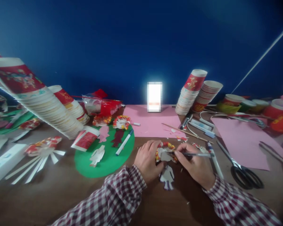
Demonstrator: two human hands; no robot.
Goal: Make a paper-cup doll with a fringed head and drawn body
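Note:
My left hand (147, 158) is closed on the left side of a round paper cutout (158, 153) with a red and yellow patterned rim and pale middle, steadying it at the table. My right hand (199, 166) grips a slim pen (196, 154), its tip over the cutout's pale middle. Just below, a white doll-shaped paper cutout (167, 179) with a dark outline lies on the wood. To the left, a green paper disc (85, 168) bears another white doll cutout (97, 156), a blue-capped marker (124, 142) and more shapes.
Black-handled scissors (241, 171) lie open at the right beside pink paper (245, 147). Tall stacks of paper cups stand at left (47, 100) and back right (191, 91). A cup (85, 138) lies tipped near the disc. A blurred bright screen (154, 96) stands behind.

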